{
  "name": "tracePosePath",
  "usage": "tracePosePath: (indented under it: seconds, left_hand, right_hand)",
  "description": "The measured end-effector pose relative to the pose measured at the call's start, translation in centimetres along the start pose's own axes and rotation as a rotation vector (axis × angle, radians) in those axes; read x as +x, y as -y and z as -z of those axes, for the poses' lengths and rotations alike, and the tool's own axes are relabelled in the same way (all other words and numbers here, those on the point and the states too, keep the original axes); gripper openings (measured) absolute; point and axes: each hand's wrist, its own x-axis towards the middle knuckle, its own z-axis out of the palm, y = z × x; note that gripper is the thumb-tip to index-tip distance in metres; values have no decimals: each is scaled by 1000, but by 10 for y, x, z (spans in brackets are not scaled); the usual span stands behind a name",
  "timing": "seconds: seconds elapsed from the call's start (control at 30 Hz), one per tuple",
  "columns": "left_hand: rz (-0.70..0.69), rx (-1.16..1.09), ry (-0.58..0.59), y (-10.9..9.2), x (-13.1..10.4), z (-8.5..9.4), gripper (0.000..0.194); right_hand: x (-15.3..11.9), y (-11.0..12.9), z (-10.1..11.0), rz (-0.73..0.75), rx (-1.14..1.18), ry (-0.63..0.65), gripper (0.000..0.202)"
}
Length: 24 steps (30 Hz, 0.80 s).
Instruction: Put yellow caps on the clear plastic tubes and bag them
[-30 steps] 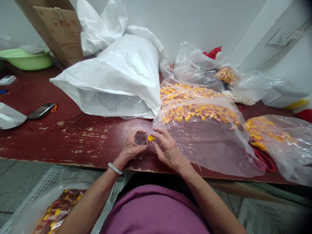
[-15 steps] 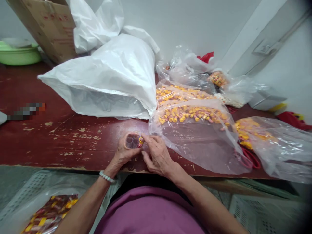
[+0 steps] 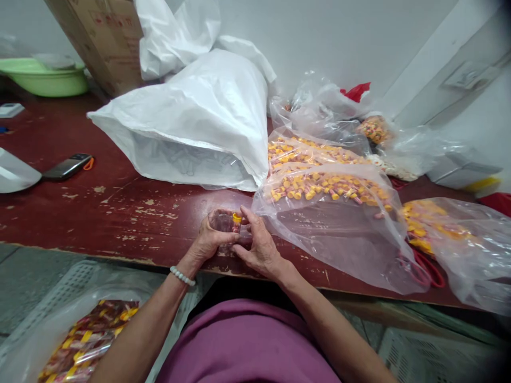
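Observation:
My left hand (image 3: 208, 236) is wrapped round a small clear plastic container (image 3: 222, 221) just above the table edge. Inside its right side stands a small piece with a yellow cap (image 3: 237, 218) and a reddish body. My right hand (image 3: 261, 246) is beside that piece, thumb and fingers apart and curved toward the container. Whether its fingertips touch the container I cannot tell. To the right, a clear plastic bag (image 3: 331, 234) lies with its mouth toward me, full of similar yellow-capped pieces (image 3: 309, 187). A white woven sack (image 3: 207, 101) behind my hands gapes, showing clear plastic parts (image 3: 187, 162).
A phone (image 3: 67, 167) lies on the red table (image 3: 80, 218) at left, near a green basin (image 3: 56, 82) and a cardboard box (image 3: 107, 45). Another bag of yellow pieces (image 3: 475, 250) is at right. A white crate (image 3: 64, 298) below holds bagged packs (image 3: 91, 338).
The container has tipped, now showing its side rather than its round openings. My right fingers have spread and come off the yellow-capped piece. The view has swung slightly left.

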Motion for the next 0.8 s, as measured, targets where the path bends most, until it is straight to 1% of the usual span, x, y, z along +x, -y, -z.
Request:
tracePosePath:
  seconds: [0.1, 0.2, 0.27, 0.3, 0.4, 0.47, 0.53, 0.6, 0.67, 0.7, 0.73, 0.8]
  left_hand:
    - [-10, 19, -11, -2, 0, -1, 56]
    - [-47, 204, 12, -10, 0, -3, 54]
    - [-88, 426, 39, -20, 2, -2, 49]
    - [-118, 560, 47, -27, 4, -1, 47]
    - [-199, 1017, 89, -55, 15, 1, 37]
    - [-241, 1311, 139, -78, 24, -2, 35]
    - [-281, 1562, 187, -98, 29, -14, 34]
    - [-363, 1759, 220, -114, 29, -33, 29]
    - [-466, 1893, 278, -123, 23, -56, 21]
    - [-488, 1942, 336, -126, 20, -68, 20]
    - [-482, 1985, 410, -126, 17, -78, 23]
    - [-414, 2080, 529, -127, 14, -94, 28]
  right_hand:
    - [6, 2, 2, -103, 128, -17, 71]
    - [12, 1, 2, -222, 292, -64, 45]
    - [16, -4, -2, -303, 392, -144, 29]
    - [17, -7, -5, -350, 447, -194, 24]
    - [23, -15, -19, -513, 687, -370, 20]
    - [28, -17, -25, -621, 872, -467, 20]
    - [34, -15, -25, -696, 1075, -488, 23]
    - [41, -9, -20, -728, 1313, -440, 25]
    - [47, -3, -13, -745, 1536, -406, 26]
    - [49, 0, -9, -765, 1614, -417, 27]
    - [52, 2, -5, -795, 1673, -437, 30]
    - [55, 5, 0, -846, 1768, -456, 34]
